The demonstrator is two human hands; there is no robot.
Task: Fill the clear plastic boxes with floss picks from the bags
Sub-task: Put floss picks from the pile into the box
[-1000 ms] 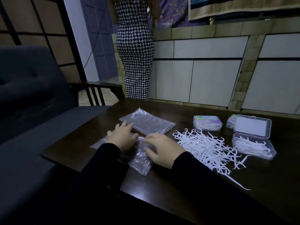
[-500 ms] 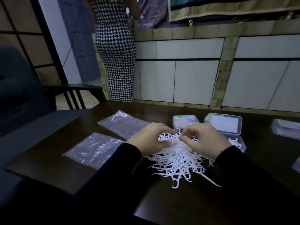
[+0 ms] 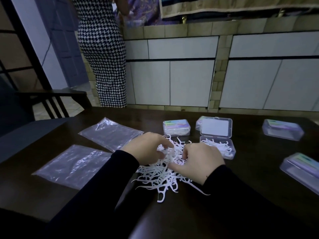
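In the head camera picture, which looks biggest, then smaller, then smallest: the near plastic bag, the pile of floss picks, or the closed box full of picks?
1. Near plastic bag, though being closest to the camera helps.
2. Pile of floss picks, partly hidden under both hands.
3. Closed box full of picks, farther away, so it may look smaller than it is.

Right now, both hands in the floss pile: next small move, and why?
Probably lift a pinch of floss picks with the left hand and right hand and carry it to the open box beyond the right hand: its lid is up, it holds only a few picks, and both hands' fingers are curled into the pile.
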